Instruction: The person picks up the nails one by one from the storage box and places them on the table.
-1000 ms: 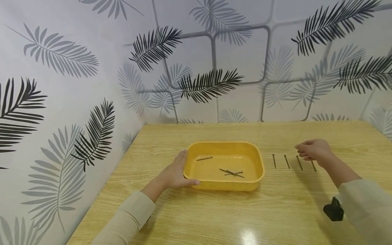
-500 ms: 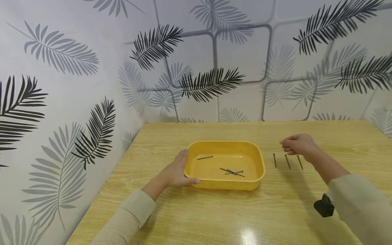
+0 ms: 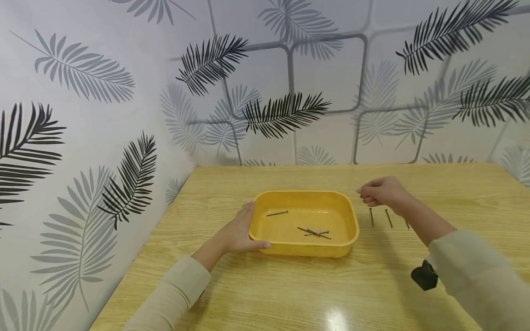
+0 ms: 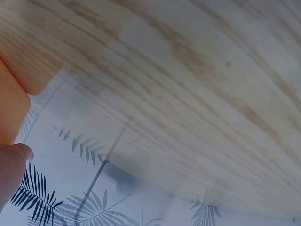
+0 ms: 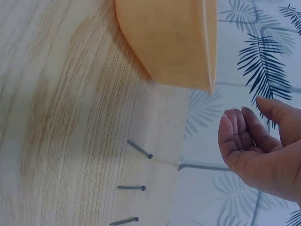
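Note:
A yellow plastic tray [image 3: 304, 250] stands on the wooden table, with one nail [image 3: 277, 213] at its left and a few crossed nails [image 3: 318, 233] at its right. My left hand [image 3: 238, 232] holds the tray's left end, thumb along the front rim and fingers on the side; the left wrist view catches only a bit of this hand [image 4: 11, 167] against the tray. Just beyond the tray's right end, my right hand [image 3: 383, 191] hovers above the table. Its fingers [image 5: 228, 141] are loosely curled, thumb apart, holding nothing. Below it, dark nails [image 5: 131, 188] lie in a row.
The wooden table [image 3: 290, 294] reaches back to a wall [image 3: 323, 138] with a leaf pattern. On the right, the forearm and its pale sleeve [image 3: 468, 266] pass over the table, partly covering the row of nails. A black device [image 3: 424, 276] sits at the right cuff.
My right hand has moved left, from above the right part of the nail row to near the tray's right end. The left hand and the tray stay in place.

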Available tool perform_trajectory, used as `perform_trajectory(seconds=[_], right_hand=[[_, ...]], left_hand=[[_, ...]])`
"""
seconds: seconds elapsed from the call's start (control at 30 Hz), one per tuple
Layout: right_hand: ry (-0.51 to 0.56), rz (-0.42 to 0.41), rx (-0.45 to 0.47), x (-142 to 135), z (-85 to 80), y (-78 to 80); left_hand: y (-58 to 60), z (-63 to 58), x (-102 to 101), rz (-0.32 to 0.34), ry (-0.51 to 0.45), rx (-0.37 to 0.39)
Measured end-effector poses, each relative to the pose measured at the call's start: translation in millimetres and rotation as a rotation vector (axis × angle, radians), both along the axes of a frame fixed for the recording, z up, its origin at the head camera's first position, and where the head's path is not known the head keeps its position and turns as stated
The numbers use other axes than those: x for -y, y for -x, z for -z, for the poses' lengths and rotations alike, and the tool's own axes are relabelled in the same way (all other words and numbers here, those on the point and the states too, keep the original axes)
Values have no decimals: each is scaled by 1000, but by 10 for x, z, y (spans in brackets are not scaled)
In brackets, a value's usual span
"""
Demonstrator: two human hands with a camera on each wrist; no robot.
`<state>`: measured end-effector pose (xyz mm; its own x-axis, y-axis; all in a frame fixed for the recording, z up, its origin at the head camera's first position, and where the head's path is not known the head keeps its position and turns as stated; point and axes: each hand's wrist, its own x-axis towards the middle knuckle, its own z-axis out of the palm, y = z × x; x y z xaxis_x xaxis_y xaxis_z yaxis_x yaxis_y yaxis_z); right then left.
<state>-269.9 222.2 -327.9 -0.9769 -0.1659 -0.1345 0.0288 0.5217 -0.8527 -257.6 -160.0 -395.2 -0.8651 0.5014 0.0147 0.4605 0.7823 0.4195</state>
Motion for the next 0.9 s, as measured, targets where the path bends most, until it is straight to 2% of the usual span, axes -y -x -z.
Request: perform_trajectory(seconds=[0.5, 0.73, 0.9], right_hand=[[-19, -117, -29, 425, 68, 19], [-23, -205, -22, 605, 196, 33], [-74, -264, -42, 711, 288, 30]], left_hand=[[-7, 5, 1, 4, 6, -2], [-8, -6, 2, 7, 13, -9], [-4, -7, -3, 6, 17, -2]])
